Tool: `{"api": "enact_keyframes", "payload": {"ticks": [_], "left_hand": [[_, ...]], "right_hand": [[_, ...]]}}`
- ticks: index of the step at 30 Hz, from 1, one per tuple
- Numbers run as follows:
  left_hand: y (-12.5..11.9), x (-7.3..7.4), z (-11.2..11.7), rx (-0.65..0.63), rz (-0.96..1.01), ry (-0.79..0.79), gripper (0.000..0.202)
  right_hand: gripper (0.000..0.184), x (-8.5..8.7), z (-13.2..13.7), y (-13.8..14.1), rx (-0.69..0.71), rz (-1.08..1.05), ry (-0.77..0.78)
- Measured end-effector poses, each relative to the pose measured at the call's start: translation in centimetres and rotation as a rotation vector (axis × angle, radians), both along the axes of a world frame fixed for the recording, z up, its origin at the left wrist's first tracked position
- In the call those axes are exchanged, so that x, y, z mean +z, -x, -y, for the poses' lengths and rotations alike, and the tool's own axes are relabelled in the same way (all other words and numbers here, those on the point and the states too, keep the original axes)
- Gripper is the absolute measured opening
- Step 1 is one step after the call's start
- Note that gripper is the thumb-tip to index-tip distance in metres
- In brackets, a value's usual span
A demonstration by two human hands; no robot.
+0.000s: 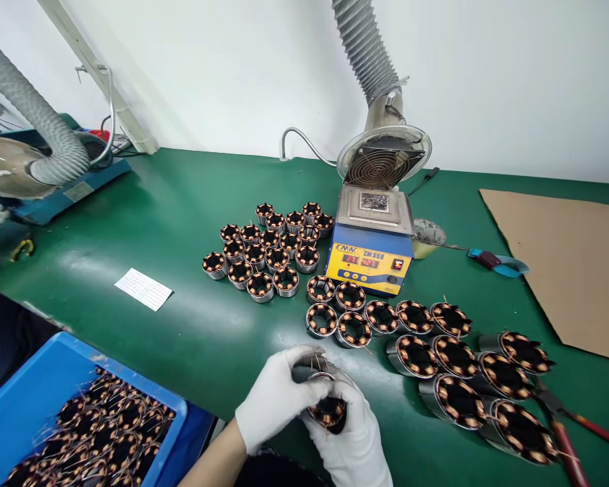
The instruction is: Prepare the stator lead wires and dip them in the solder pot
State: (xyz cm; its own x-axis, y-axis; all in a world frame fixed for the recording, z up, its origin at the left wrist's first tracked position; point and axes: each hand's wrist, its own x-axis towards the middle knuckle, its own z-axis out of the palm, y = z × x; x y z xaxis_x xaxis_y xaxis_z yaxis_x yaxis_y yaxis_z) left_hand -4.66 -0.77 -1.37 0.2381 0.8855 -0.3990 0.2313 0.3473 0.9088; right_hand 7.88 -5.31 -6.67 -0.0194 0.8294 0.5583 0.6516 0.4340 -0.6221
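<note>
Both my hands wear white gloves and meet near the table's front edge around one motor stator (325,406), a metal ring wound with copper coils. My left hand (277,396) wraps over its top and left side. My right hand (352,439) cups it from below and the right. Thin copper wire ends stick out of the stator between my fingers. Just beyond my hands lie several more stators (352,328) on the green mat (183,325).
A blue solder pot (370,257) stands mid-table under a fume extractor hose (380,152). Behind-left sits a cluster of small stators (268,250); larger stators (467,379) lie right. A blue bin (35,385) of stators is front left. Cardboard (568,264), cutters (563,433), paper slip (143,289).
</note>
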Motion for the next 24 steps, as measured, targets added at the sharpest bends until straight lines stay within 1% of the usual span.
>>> {"api": "enact_keyframes", "payload": {"ticks": [2, 4, 8, 11, 14, 15, 17, 18, 19, 20, 22, 23, 24], "left_hand": [[0.5, 0.0, -0.1, -0.030, 0.048, 0.011, 0.020], [0.8, 0.0, -0.2, -0.006, 0.083, 0.044, 0.017], [0.7, -0.2, -0.6, 0.153, 0.116, 0.093, 0.015], [0.5, -0.2, -0.8, 0.270, 0.150, 0.104, 0.020], [0.7, -0.4, -0.6, 0.446, 0.142, 0.065, 0.030], [1.0, -0.5, -0.3, 0.472, 0.104, 0.035, 0.032], [1.7, -0.9, 0.5, 0.441, -0.046, -0.035, 0.032], [2.2, -1.2, 1.0, 0.403, -0.155, -0.095, 0.030], [2.9, -1.6, 1.6, 0.355, -0.277, -0.179, 0.027], [3.8, -2.1, 2.2, 0.314, -0.407, -0.297, 0.023], [5.6, -3.4, 3.0, 0.198, -0.652, -0.679, 0.017], [6.6, -4.2, 3.3, 0.109, -0.726, -0.879, 0.015], [7.4, -5.0, 3.4, 0.030, -0.779, -1.055, 0.015]], "right_hand": [[0.024, -0.2, 0.1, 0.0, 0.000, 0.003, 0.006], [0.024, -0.4, 0.1, 0.0, 0.004, 0.007, 0.012], [0.022, -0.5, 0.2, 0.1, -0.015, 0.018, 0.001], [0.025, -1.0, 0.3, -0.1, -0.019, -0.007, 0.009], [0.039, -2.0, 0.7, 0.0, -0.048, -0.029, 0.008], [0.046, -2.3, 0.9, 0.1, -0.072, -0.024, 0.018], [0.055, -2.9, 1.4, 0.4, -0.133, -0.028, 0.067], [0.056, -2.9, 1.6, 0.5, -0.165, -0.059, 0.115], [0.055, -2.8, 1.6, 0.4, -0.181, -0.124, 0.196], [0.053, -2.4, 1.5, 0.2, -0.156, -0.235, 0.314], [0.047, -1.0, 0.7, -1.1, -0.019, -0.498, 0.571], [0.044, 0.1, -0.1, -2.1, 0.064, -0.612, 0.662], [0.042, 1.4, -1.1, -3.4, 0.138, -0.684, 0.699]]}}
